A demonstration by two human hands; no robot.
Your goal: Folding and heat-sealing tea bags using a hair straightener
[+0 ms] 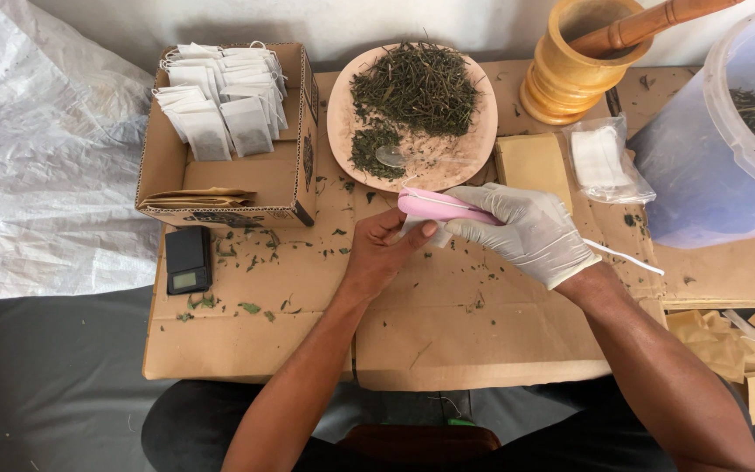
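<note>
Near the cardboard-covered surface [500,332] centre, below the herb plate [342,114] at twelve o'clock, the gloved right hand [530,232] clamps a pink heat sealer [439,206]; the bare left hand [384,245] pinches the tea bag [414,229] flat, best kept steady.

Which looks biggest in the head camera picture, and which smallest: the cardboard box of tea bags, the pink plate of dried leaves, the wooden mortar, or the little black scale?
1. cardboard box
2. pink plate, close behind the box
3. wooden mortar, partly cut off at the top edge, so unsure
4. black scale, clearly smallest
</note>
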